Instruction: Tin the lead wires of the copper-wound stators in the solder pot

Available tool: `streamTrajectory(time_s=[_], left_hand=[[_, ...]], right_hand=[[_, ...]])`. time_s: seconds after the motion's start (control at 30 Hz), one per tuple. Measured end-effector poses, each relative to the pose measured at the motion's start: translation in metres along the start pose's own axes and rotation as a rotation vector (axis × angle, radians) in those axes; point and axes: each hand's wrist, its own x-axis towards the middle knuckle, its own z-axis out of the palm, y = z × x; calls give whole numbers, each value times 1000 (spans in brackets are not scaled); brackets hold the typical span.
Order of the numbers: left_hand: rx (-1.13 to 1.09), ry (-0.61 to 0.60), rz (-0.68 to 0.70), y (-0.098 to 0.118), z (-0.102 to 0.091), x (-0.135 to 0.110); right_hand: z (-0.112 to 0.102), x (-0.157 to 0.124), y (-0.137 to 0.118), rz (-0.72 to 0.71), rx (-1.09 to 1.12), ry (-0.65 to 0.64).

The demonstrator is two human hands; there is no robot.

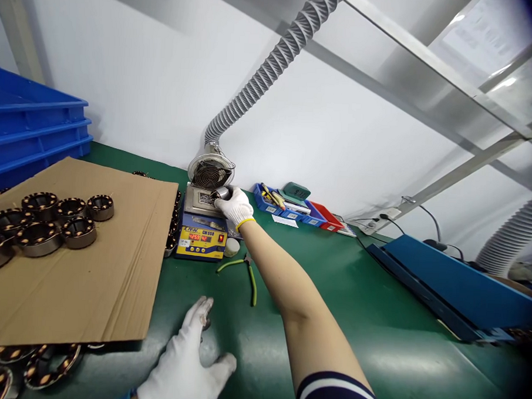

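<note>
My right hand (234, 206), in a white glove, reaches far forward and is closed on a small round metal part (223, 193) held over the square top plate of a solder pot unit (202, 235) with a red digital display. My left hand (187, 361), also gloved, rests flat on the green mat (313, 319) near the front edge, fingers spread and holding nothing. A grey flexible fume hose (272, 64) ends in a round grille (211, 172) just behind the unit.
A cardboard sheet (104, 275) at left carries several copper-wound stator rings (48, 222); more rings (42, 366) lie under its front edge. Green-handled cutters (245, 272) lie on the mat. Blue crates (31, 130) are stacked far left, small parts bins (292, 209) at back, a blue tray (451, 290) at right.
</note>
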Motion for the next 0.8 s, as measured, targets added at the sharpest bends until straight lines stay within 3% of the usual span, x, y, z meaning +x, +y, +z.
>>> streamTrajectory(time_s=[0.63, 0.8], left_hand=[[112, -35, -93, 12, -5, 1], [137, -26, -61, 8, -5, 1]], right_hand=[[-5, -1, -5, -3, 6, 11], [-9, -7, -13, 23, -23, -9]])
